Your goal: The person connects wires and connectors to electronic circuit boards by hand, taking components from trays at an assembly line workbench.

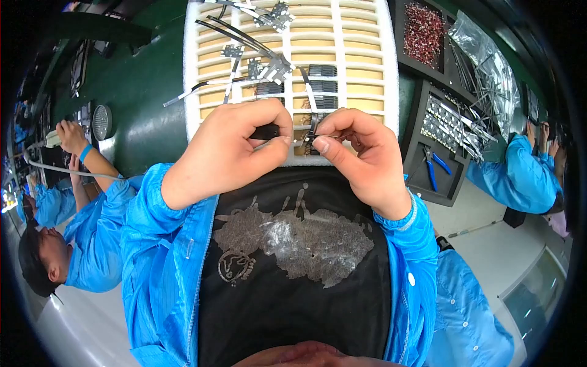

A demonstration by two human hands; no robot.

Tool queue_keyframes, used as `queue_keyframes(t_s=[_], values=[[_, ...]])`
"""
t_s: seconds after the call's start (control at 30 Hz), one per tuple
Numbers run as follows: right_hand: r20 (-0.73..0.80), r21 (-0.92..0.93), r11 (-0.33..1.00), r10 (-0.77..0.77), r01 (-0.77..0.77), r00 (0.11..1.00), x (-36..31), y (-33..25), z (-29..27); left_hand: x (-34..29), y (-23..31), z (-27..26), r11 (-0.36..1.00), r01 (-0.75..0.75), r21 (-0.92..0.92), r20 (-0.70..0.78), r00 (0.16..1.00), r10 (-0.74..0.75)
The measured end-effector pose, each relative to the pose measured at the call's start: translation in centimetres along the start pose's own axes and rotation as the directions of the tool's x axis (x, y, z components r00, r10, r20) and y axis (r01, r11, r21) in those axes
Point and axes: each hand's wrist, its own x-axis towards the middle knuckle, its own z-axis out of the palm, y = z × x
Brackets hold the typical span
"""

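Note:
My left hand is closed in a pinch near the front edge of a white slotted foam tray. A dark object shows inside its curled fingers, too covered to name. Close by, my right hand pinches a small black part between thumb and forefinger. A narrow black-and-white flat strip runs up from that part over the tray. Flat flexible cables with black-and-white patterned ends lie across the tray's left half. Stacked black pieces sit in its middle slots.
To the right, black trays hold small red parts, rows of silvery pieces and blue-handled pliers. Clear plastic bags lie beside them. Co-workers in blue sit at left and right along the green table.

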Motion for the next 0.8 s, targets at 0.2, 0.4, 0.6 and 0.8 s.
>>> queue_keyframes(t_s=[0.2, 0.4, 0.6, 0.8], values=[[0.014, -0.072, 0.997, -0.01, 0.011, 1.0, -0.1, -0.4, -0.1, 0.0, -0.6, 0.9, 0.981, -0.037, -0.191, -0.06, 0.998, 0.026], [0.057, -0.117, 0.993, -0.016, 0.022, 0.998, 0.1, -0.5, 0.1, -0.1, -1.1, 0.8, 0.986, -0.08, -0.149, -0.086, 0.994, 0.067], [0.052, -0.076, 0.997, 0.014, -0.01, 0.999, 0.0, -0.5, 0.5, -0.2, -1.1, 0.7, 0.986, -0.099, -0.135, -0.085, 0.992, 0.088], [0.055, -0.065, 0.997, 0.045, -0.041, 0.997, 0.0, -0.4, 0.7, -0.3, -1.3, 1.0, 0.975, -0.129, -0.181, -0.127, 0.986, 0.107]])
